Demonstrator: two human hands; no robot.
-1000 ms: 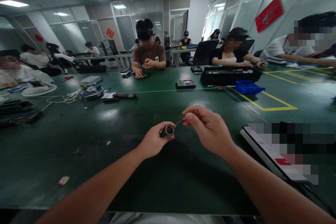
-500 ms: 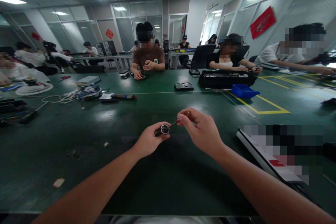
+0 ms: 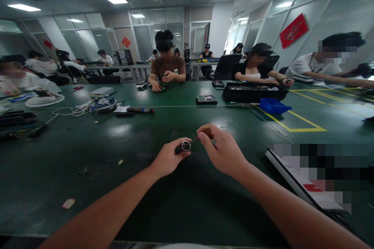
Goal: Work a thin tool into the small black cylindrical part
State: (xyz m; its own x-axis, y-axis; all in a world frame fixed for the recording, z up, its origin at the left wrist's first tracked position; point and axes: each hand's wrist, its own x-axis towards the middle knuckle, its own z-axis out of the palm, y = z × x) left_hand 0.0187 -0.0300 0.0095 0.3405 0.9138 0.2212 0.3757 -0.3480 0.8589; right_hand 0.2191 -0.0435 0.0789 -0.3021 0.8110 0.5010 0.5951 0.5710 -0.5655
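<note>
My left hand [image 3: 169, 158] is closed around a small dark cylinder [image 3: 186, 146] with a silvery ring at its open end, which faces me. Between the thumb and fingers of my right hand [image 3: 219, 147] is a thin screwdriver [image 3: 195, 139]; a bit of red handle shows at the fingertips. Its metal shaft slants down to the left, and the tip meets the ringed end of the cylinder. Whether the tip is inside or only at the rim I cannot tell. Both hands are held above the green tabletop [image 3: 140, 186].
A hard drive [image 3: 206, 100], a blue tray [image 3: 274, 106] and a long black casing [image 3: 254, 92] lie farther off. To the left are a cable tangle [image 3: 101, 105] and a dark tool with a red tip [image 3: 140, 110]. A white panel [image 3: 298, 179] lies by my right arm. A co-worker [image 3: 168, 66] sits opposite.
The whole view has shifted slightly down and right. The screwdriver stays at the cylinder's end, and the ringed opening seems turned a little to the right.
</note>
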